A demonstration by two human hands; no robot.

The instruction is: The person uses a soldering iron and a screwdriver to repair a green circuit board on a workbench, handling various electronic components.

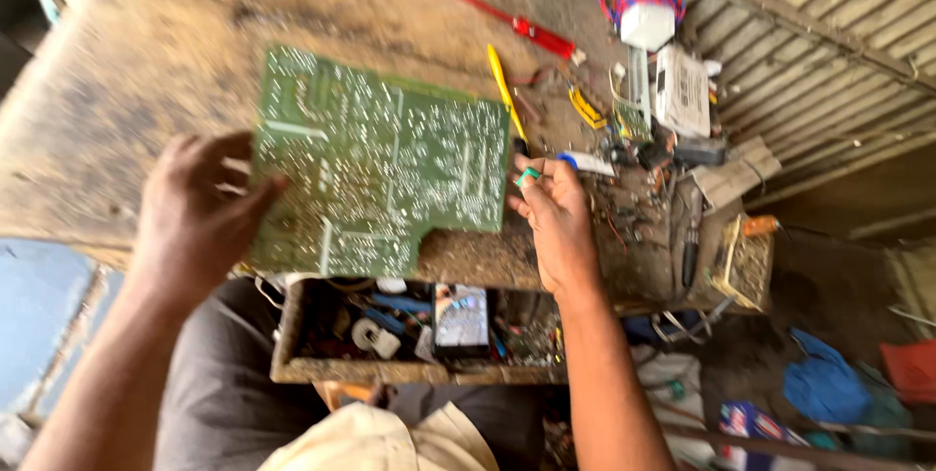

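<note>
- Hands gripping separate things: left hand (200, 213) clamping green circuit board (375, 164) by its edge above dusty tabletop (146, 91).
- Right hand (551, 213) pinching small green-tipped part (527, 176) just beside board's right edge.

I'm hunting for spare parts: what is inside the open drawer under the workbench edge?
The drawer holds a phone with a lit screen, a grey roll, blue-handled tools and tangled wires. Its back part is hidden under the bench top and the green circuit board.
</note>
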